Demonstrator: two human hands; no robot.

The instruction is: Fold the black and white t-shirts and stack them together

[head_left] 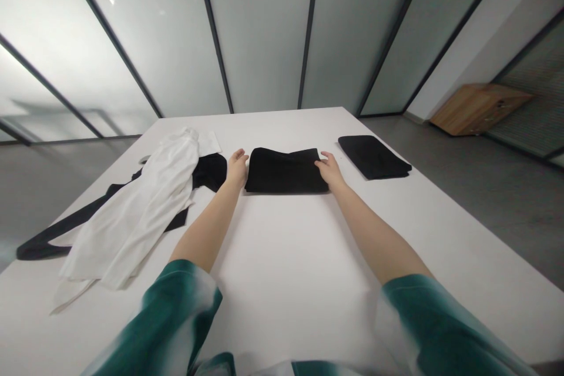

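Observation:
A folded black garment [285,170] lies in the middle of the white table [286,258]. My left hand [237,168] rests against its left edge with fingers together and partly curled. At its right edge, my right hand [329,169] touches the cloth, fingers bent onto the corner. Both arms reach straight forward, with green and white sleeves at the bottom of the view.
A second folded black garment [373,156] lies to the right. On the left is a loose heap with a white garment [136,211] over black cloth [61,229]. Glass partition walls stand behind the table; a wooden cabinet [478,107] sits on the floor far right.

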